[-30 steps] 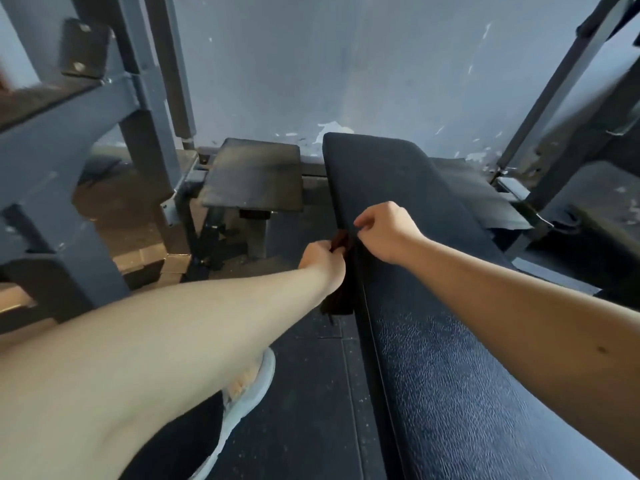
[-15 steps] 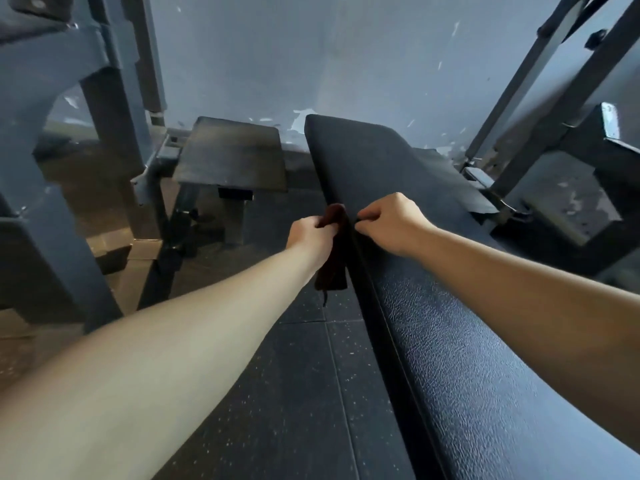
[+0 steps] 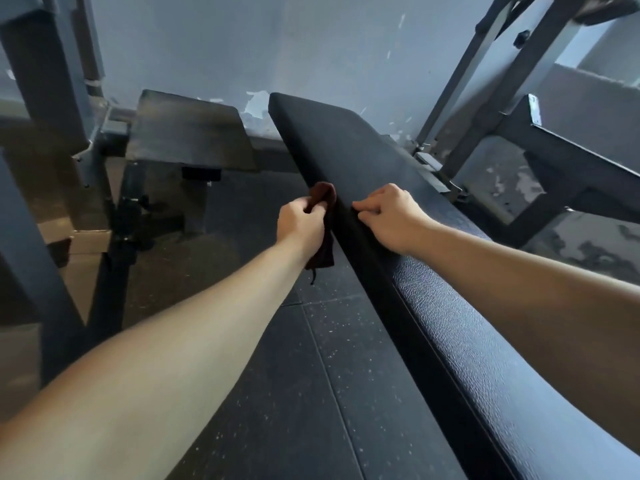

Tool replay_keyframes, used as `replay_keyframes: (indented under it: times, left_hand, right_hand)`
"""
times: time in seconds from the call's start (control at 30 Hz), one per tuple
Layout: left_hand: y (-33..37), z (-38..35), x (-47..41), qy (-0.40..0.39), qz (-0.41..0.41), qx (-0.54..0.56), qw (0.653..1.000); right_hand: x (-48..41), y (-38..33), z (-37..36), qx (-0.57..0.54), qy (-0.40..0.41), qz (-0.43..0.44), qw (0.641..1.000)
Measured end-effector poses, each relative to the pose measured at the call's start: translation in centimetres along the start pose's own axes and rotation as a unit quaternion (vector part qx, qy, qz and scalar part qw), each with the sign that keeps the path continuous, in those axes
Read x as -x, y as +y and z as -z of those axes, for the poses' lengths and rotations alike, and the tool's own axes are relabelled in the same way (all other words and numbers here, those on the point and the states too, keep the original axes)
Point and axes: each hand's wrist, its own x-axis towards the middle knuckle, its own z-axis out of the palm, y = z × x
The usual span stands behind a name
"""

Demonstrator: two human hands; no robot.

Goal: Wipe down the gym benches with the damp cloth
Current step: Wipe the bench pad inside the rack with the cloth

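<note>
My left hand (image 3: 301, 225) grips one brown cloth (image 3: 323, 197) (bunched) against one bench (image 3: 346, 143); right hand (image 3: 388, 216) rests beside, fingers curled, empty.

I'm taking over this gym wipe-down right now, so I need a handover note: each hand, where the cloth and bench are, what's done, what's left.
Left hand grips the dark cloth, held against the left side edge of the long black bench.
Right hand rests on the bench top beside that edge, fingers curled, no cloth in it.
Done: cannot tell; no wet streaks show on the bench.
Left: wipe its top and sides, then probably the smaller pad to the left.
</note>
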Motion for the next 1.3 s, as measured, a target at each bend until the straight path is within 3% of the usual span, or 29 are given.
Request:
replay_keyframes:
  times: [0.33,0.47,0.63,0.8,0.93,1.07,1.17,1.3]
  left_hand:
    - [-0.4,-0.1,-1.4,0.001,-0.05,-0.024,0.998]
    - [-0.4,-1.5,-4.0,0.073,-0.02,-0.029,0.997]
    - [-0.7,-2.9,-3.2,0.144,-0.057,-0.027,0.988]
    - [-1.9,-2.5,4.4,0.082,-0.161,-0.027,0.983]
    - [-2.0,-1.8,6.6,0.037,-0.164,-0.025,0.985]
    - [-2.3,-2.1,2.9,0.084,-0.168,-0.035,0.982]
    - [-1.9,-2.5,0.4,0.113,-0.124,-0.021,0.986]
    - [-1.8,-2.6,1.9,0.122,-0.13,-0.018,0.984]
  right_hand:
    - [0.2,0.7,0.1,0.037,-0.015,0.023,0.999]
    - [0.1,0.6,-0.1,0.029,-0.014,0.015,0.999]
    - [-0.2,0.5,-0.4,0.027,-0.007,0.02,0.999]
    - [-0.2,0.6,-0.6,0.039,-0.005,0.033,0.999]
    - [-0.3,0.6,-0.5,0.042,-0.01,0.035,0.998]
    - [0.0,0.1,-0.4,0.046,-0.009,0.026,0.999]
    - [0.1,-0.1,-0.2,0.054,-0.014,0.02,0.998]
    - [-0.2,-0.1,-0.2,0.064,-0.022,0.029,0.997]
